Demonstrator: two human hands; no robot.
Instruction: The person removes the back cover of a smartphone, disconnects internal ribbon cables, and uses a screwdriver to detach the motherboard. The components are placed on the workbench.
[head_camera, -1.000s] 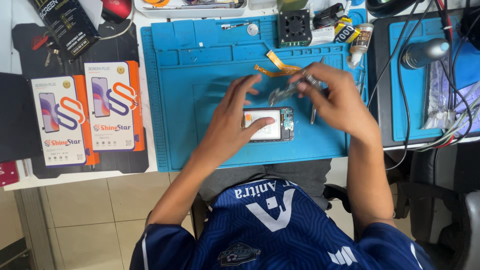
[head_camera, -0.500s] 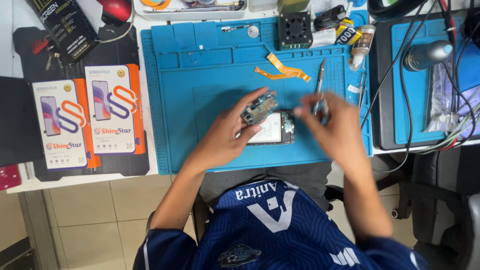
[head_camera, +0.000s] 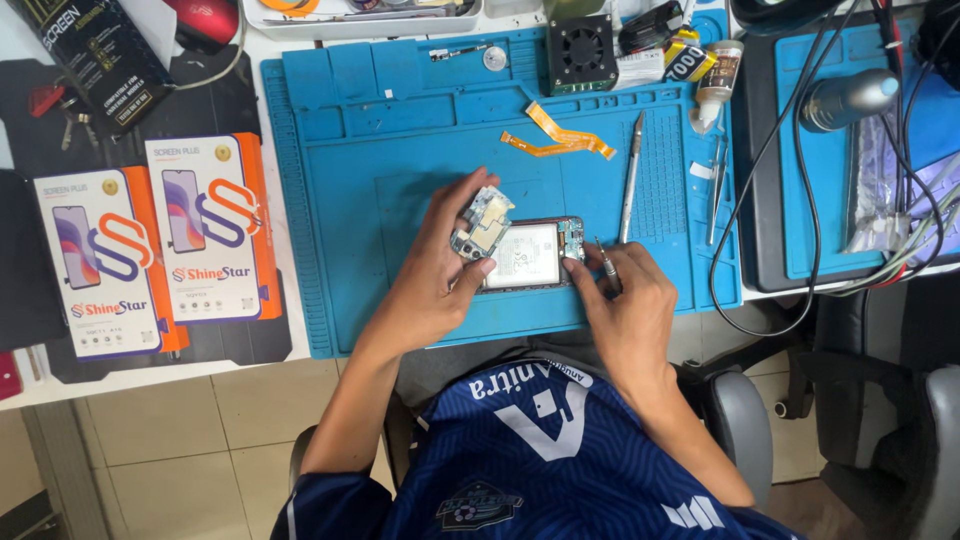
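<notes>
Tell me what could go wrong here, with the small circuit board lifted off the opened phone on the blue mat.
1. The left hand pinches the small green circuit board by its edges only, so it could slip onto the opened phone.
2. The right hand holds a thin metal tool beside the phone's exposed parts and might scratch them.
3. The loose orange flex ribbon on the blue work mat could get snagged.

Dark blue short-sleeved jersey (head_camera: 530, 450) with faint wavy pattern, white lettering and emblem, small chest badge, bare forearms
</notes>
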